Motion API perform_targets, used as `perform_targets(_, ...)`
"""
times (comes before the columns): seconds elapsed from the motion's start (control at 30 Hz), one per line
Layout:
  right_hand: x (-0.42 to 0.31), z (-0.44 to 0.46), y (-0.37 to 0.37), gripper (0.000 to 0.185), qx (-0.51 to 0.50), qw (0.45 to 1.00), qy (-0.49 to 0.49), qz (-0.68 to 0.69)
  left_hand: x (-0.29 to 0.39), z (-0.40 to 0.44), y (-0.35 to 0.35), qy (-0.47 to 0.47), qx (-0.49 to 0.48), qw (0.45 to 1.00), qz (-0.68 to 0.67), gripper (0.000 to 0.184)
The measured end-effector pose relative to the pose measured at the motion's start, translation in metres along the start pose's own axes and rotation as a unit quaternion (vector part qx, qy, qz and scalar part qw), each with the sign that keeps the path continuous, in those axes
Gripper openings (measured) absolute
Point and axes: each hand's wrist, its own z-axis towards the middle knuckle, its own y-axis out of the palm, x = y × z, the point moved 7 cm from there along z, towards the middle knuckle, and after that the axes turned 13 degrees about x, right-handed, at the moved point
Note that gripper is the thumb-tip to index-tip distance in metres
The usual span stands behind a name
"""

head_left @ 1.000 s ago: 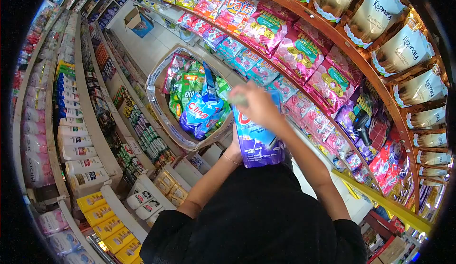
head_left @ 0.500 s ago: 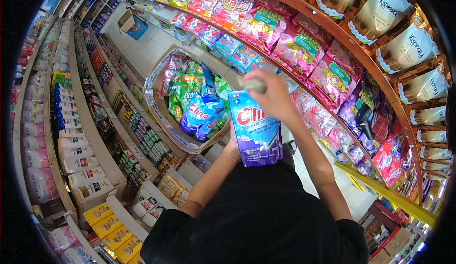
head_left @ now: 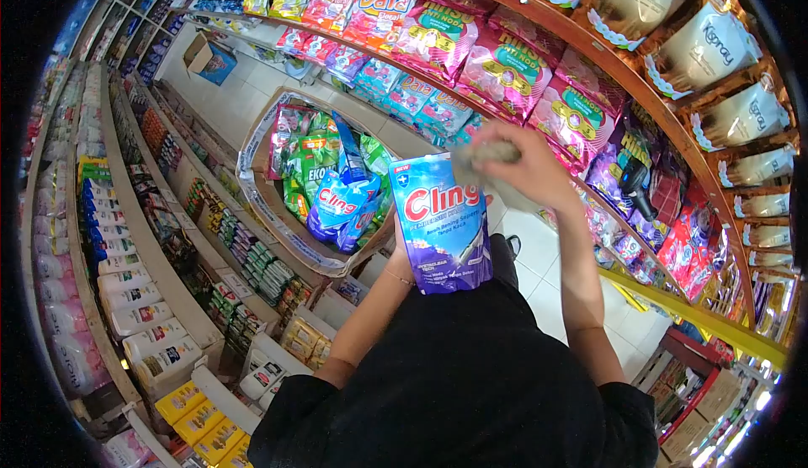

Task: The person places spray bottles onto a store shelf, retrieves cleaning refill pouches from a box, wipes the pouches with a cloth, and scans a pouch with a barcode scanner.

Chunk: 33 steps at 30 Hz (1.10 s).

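Pale square floor tiles run between long white metal shelves packed with goods and a curving reddish-brown wooden shelf edge; a yellow bar crosses at lower right, near bright light.

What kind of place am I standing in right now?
Most likely a small shop: Kispray pouches and Daia packets line the shelves, and a cardboard box on the floor holds more packaged goods.

"Cling" on blue-purple pouch, "Daia" on detergent packs, "Kispray" on white-gold pouches
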Motion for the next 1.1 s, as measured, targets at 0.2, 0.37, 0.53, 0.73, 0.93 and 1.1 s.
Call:
perform_targets(0.2,0.001,-0.054,0.061,0.027,-0.081,0.99,-0.031,-0.114,0.004,-0.009,0.002,-0.008,-0.089,0.991,-0.098,0.085)
perform_targets(0.37,-0.007,-0.108,0.044,0.031,-0.315,0.947,0.043,-0.035,0.005,-0.006,0.017,0.049,-0.022,0.996,0.064,0.086)
perform_targets(0.53,-0.027,-0.079,-0.003,0.03,-0.147,0.982,0.032,-0.117,0.008,-0.005,0.015,0.095,-0.01,0.993,0.07,0.075)
perform_targets(0.73,-0.01,-0.079,0.066,0.044,0.057,0.997,-0.006,-0.052,0.019,-0.005,-0.007,0.196,0.132,0.963,0.126,0.071)
perform_targets(0.93,0.016,-0.093,0.073,0.059,0.173,0.982,0.069,-0.034,0.025,-0.013,0.015,0.223,0.018,0.962,0.155,0.072)
perform_targets(1.1,0.04,-0.093,0.036,0.042,0.15,0.951,0.205,0.178,0.025,-0.025,0.038,0.248,0.016,0.952,0.179,0.069)
